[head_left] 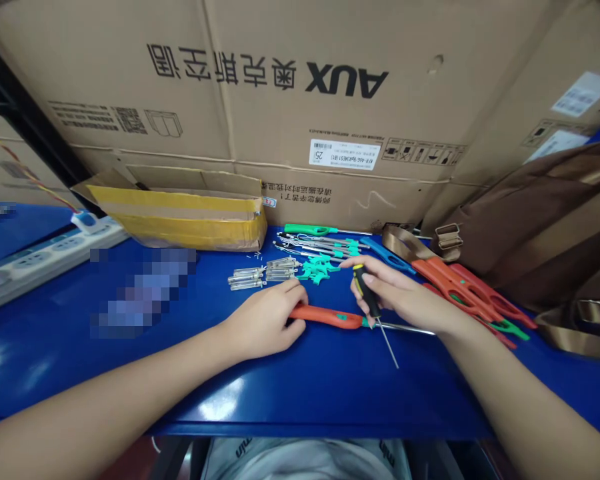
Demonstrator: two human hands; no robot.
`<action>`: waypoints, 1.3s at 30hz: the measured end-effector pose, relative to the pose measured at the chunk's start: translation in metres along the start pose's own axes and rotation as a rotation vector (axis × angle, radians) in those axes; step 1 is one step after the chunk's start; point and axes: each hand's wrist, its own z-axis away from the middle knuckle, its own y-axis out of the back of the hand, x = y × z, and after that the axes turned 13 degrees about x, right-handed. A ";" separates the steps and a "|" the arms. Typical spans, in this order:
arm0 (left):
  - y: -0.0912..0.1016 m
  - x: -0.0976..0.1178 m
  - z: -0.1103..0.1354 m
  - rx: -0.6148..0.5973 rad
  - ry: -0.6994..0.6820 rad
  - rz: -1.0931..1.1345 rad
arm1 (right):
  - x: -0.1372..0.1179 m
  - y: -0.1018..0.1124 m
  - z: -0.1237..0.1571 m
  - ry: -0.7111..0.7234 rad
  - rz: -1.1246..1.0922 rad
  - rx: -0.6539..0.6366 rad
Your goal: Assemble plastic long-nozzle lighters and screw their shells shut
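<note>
My left hand (275, 317) is closed round the handle end of an orange long-necked lighter (327, 316), which lies sideways with its metal tube to the right. In my right hand (387, 287) is a black and yellow screwdriver (366, 291), its shaft slanting down past the lighter's neck. My right fingers are close to the green collar of the lighter; whether they touch it I cannot tell. Just behind are several green triggers (320, 268), clear fuel tanks (247, 279), and metal tubes with wires (325, 245).
Orange lighter shells (455, 287) lie at right beside a brown bag (540, 227) with straps. A green lighter (307, 230) and blue shell (387, 255) lie at the back. A yellow-taped box (190, 220) and a power strip (45, 260) stand left on the blue table (180, 393).
</note>
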 end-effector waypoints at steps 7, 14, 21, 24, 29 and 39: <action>-0.001 -0.008 -0.002 0.034 0.049 0.009 | 0.007 -0.020 0.006 0.251 0.706 0.126; 0.004 -0.006 -0.003 0.118 0.046 0.006 | 0.008 -0.026 0.006 0.304 0.813 0.122; -0.004 -0.007 -0.005 0.309 0.308 0.276 | 0.000 -0.012 -0.023 0.397 0.974 0.324; -0.007 -0.008 -0.006 0.301 0.310 0.324 | -0.007 0.000 -0.061 0.393 1.114 0.432; -0.009 -0.008 -0.003 0.181 0.219 0.250 | -0.014 0.012 -0.132 0.385 1.167 0.420; -0.004 -0.005 0.003 0.128 0.145 0.206 | -0.001 0.002 -0.183 0.351 1.196 0.438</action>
